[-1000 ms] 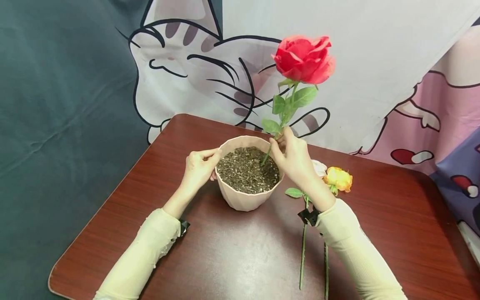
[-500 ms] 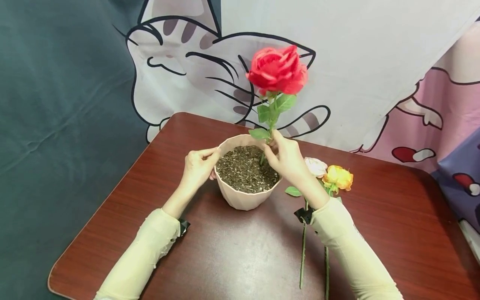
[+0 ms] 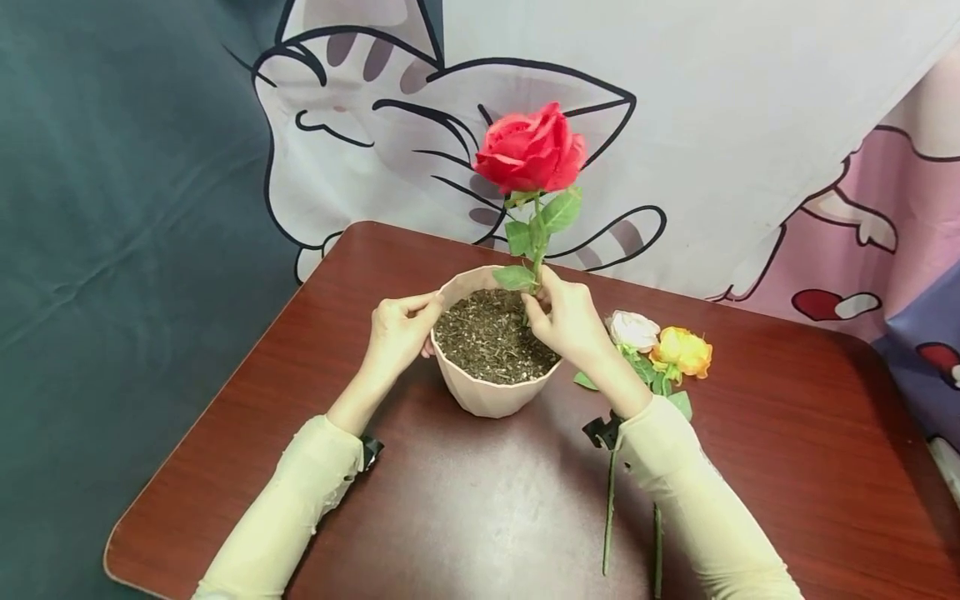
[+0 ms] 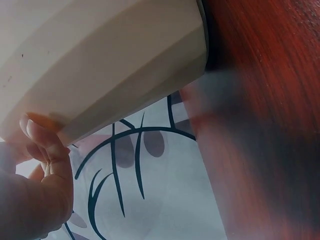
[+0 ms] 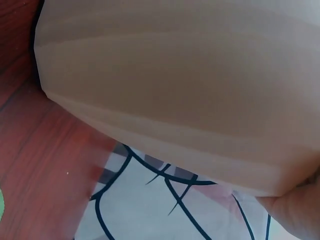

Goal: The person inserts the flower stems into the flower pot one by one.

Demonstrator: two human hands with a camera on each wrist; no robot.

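Red rose (image 3: 531, 152) upright in beige pot (image 3: 491, 396), near table's (image 3: 450, 517) far edge, toward far-left corner. Right hand (image 3: 570, 321) pinches stem low; left hand (image 3: 405, 329) grips pot rim between thumb and fingers. Stem foot seemingly in soil (image 3: 487, 342), depth unclear. Likely step: planting rose; next move seems to call for pushing stem deeper, pot steadied. Pale rose (image 3: 633, 331), yellow rose (image 3: 682, 352) lie right of pot, stems toward near edge. No brands, labels or writing legible.
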